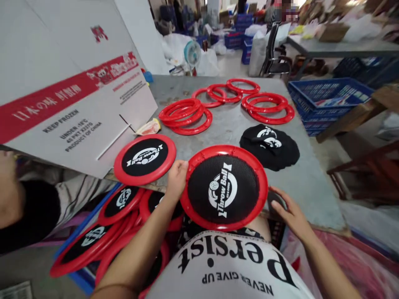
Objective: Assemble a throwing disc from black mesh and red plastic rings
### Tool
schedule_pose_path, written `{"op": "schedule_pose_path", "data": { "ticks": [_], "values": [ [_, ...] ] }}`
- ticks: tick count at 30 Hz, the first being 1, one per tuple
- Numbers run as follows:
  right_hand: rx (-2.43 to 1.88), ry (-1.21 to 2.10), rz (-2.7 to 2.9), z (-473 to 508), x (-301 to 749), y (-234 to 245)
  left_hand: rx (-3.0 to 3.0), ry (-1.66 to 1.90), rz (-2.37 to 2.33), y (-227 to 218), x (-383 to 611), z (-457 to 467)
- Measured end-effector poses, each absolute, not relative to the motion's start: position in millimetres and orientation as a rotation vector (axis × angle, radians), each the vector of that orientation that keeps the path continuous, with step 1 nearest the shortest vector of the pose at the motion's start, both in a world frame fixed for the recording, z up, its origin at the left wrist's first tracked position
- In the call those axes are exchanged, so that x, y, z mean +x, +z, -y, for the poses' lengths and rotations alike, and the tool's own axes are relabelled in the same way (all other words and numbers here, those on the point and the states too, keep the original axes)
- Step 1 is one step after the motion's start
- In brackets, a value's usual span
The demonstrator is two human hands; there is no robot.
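Observation:
A round throw-ball disc (pixel 199 182) with a red rim and black printed mesh is tilted toward me at the table's near edge. My left hand (pixel 177 176) is closed on its left rim. On its other side, my right hand (pixel 291 211) is curled round a small dark rounded object (pixel 277 201) beside the rim; its kind is unclear. Another finished-looking disc (pixel 145 176) lies flat to the left. Behind my right hand, a pile of black printed fabric circles (pixel 269 147) rests on the table. Several loose red rings (pixel 187 129) lie farther back.
A large white carton (pixel 71 54) leans at the left of the grey table (pixel 224 124). Below my left arm, a blue crate (pixel 81 284) holds several discs. Blue crates (pixel 330 97) stand right of the table. Another person's arm (pixel 9 191) shows at far left.

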State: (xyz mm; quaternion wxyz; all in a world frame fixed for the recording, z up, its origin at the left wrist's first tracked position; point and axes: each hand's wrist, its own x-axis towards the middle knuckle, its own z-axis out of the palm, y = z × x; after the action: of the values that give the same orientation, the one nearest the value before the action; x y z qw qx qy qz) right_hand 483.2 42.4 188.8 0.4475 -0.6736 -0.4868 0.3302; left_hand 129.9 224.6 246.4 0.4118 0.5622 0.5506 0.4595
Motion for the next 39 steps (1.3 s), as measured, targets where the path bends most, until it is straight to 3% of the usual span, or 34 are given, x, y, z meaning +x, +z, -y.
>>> {"op": "schedule_pose_path", "data": {
  "ticks": [10,23,39],
  "values": [
    [-1.244,1.294,0.325,-75.3,381.9,196.1,1.469,1.224,-1.360,265.3,108.6,-216.1],
    [-1.286,1.379,0.217,-54.5,369.7,178.7,1.914,0.980,-1.273,293.5,107.6,-219.0],
    [-1.530,1.355,0.425,-53.3,374.3,184.8,1.691,0.814,-1.264,265.3,106.1,-254.7]
  ]
}}
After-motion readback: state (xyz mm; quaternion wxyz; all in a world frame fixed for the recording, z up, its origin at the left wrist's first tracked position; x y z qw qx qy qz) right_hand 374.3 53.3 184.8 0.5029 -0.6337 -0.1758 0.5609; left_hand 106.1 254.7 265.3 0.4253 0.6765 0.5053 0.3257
